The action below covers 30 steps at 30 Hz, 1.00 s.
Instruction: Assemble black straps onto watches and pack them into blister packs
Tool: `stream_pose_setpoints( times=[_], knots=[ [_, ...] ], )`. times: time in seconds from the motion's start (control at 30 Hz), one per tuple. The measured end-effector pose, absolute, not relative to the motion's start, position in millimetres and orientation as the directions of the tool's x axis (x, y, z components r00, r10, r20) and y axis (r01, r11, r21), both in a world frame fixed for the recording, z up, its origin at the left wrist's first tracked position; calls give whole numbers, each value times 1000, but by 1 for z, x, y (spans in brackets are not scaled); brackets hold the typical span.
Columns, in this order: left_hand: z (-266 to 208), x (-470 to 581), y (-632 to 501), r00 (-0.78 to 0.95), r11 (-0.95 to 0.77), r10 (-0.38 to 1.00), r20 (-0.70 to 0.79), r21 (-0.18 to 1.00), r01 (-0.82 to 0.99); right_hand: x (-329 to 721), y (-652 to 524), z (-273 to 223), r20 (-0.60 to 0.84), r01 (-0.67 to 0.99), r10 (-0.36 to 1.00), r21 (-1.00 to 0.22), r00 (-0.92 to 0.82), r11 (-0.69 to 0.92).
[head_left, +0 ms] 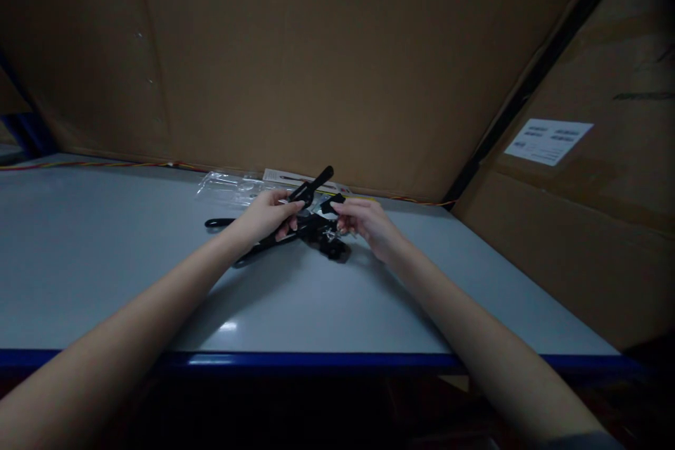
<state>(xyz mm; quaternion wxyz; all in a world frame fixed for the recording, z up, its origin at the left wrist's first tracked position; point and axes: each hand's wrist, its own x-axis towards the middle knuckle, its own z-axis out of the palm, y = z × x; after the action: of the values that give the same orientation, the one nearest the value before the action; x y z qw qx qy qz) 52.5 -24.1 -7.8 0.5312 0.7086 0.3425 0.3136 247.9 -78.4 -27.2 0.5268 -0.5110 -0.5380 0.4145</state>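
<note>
My left hand (274, 214) is closed around a slim black tool (319, 179), whose rounded end points up and to the right. Between the fingertips of my right hand (366, 221) is a small black piece (332, 203), just right of that tool. Beneath both hands lies a black plier-like tool (334, 248) with two long handles reaching left. My left fingers hide the middle of it, so I cannot tell whether they touch it. Some small shiny bits near my right fingertips are too blurred to name.
Behind the hands lie clear plastic packaging (224, 186) and a white printed card (274, 175). Twisted coloured wires (116, 164) run along the back of the grey table (131, 281), which has a blue front edge. Cardboard walls (295, 56) stand behind and at right, one bearing a white label (548, 140).
</note>
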Motion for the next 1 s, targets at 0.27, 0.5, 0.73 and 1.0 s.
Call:
stream_pose_setpoints(
  times=[0.27, 0.5, 0.73, 1.0],
  knots=[
    [-4, 42, -10, 375, 121, 919, -124, 992, 30, 261, -71, -27, -9, 496, 985, -863, 172, -94],
    [-6, 41, -6, 514, 370, 813, -272, 924, -96, 269, -66, -42, -94, 622, 989, -770, 112, -144],
    [-9, 38, -2, 428, 131, 889, -164, 986, 107, 274, -67, -45, -42, 831, 992, -541, 123, -126],
    [-11, 33, -4, 388, -188, 921, -23, 847, 497, 269, -73, -38, 79, 940, 988, -326, 132, -99]
  ],
)
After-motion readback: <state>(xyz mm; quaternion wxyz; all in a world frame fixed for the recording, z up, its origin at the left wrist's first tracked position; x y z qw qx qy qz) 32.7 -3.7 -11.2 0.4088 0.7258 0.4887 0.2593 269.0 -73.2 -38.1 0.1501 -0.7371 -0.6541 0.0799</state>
